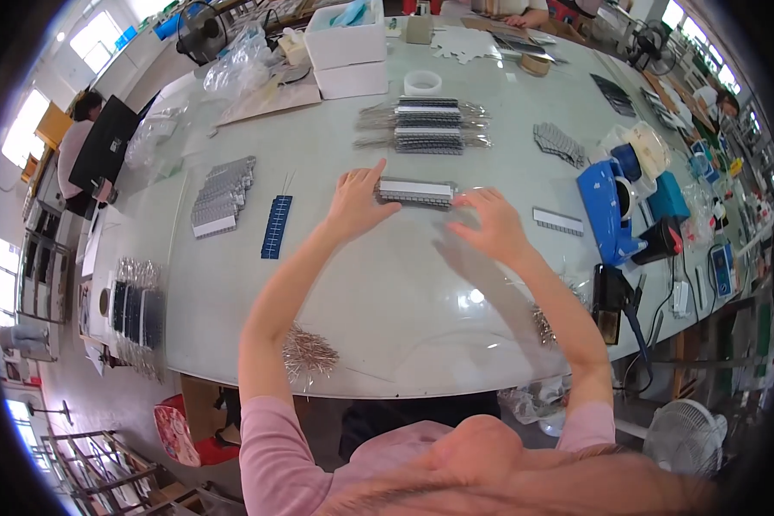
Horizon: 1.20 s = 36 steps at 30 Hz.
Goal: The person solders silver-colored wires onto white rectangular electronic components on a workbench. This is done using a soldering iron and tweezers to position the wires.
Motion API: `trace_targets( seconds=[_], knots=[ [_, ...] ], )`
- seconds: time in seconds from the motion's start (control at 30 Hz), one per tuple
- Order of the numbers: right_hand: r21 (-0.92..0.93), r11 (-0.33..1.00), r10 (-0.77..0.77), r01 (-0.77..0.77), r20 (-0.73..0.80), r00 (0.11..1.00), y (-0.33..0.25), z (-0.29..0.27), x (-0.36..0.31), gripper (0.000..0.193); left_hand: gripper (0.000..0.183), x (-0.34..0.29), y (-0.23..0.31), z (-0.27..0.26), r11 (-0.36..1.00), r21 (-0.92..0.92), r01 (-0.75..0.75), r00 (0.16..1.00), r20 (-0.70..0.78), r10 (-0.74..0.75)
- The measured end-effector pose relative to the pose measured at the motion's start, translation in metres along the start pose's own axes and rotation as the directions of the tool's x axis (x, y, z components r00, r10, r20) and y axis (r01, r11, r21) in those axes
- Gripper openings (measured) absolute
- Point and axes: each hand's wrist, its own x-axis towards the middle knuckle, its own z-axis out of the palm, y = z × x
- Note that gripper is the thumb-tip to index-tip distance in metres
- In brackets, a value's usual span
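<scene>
A small stack of grey ridged strips with a white strip on top (415, 191) lies crosswise on the pale table in front of me. My left hand (355, 208) is at the stack's left end, thumb and index finger spread apart. At the right end is my right hand (493, 229), its fingertips by the strips and its thumb held away. Just beyond lies a larger pile of grey and white strips (428, 129) with thin wires sticking out both sides. A blue strip (275, 227) rests left of my left hand; a single light-grey strip (557, 222) lies to the right.
Fanned grey strips (224, 198) lie at left, more (559, 144) at right. A blue tape dispenser (606, 211) stands right. Wire bundles (310, 351) sit by the near edge. Farther back are a tape roll (422, 83) and white foam boxes (347, 52). Other people work nearby.
</scene>
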Motion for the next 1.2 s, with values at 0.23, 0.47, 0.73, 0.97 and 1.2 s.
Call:
trace_targets(
  seconds=[0.23,0.47,0.73,0.97,1.2],
  knots=[
    [0.042,0.997,-0.070,0.060,0.317,0.946,0.043,0.041,0.068,0.065,0.078,-0.008,-0.008,0.000,0.993,0.061,-0.105,0.988,-0.107,0.111],
    [0.085,0.995,-0.090,0.059,0.429,0.899,0.068,0.021,0.075,0.064,0.072,0.005,0.002,0.005,0.973,0.051,-0.226,0.971,-0.074,0.229],
    [0.099,0.990,-0.130,0.100,0.369,0.920,0.067,0.019,0.072,0.062,0.071,0.026,0.003,0.009,0.972,-0.045,-0.231,0.972,0.033,0.232],
    [0.082,0.985,-0.170,0.150,0.348,0.922,0.072,0.017,0.068,0.060,0.066,0.021,-0.002,0.021,0.967,-0.057,-0.248,0.969,-0.013,0.248],
    [0.016,0.983,-0.186,0.185,0.143,0.972,0.045,0.012,0.061,0.061,0.053,-0.083,-0.041,-0.050,0.955,0.278,0.102,0.977,-0.208,-0.044]
  ],
)
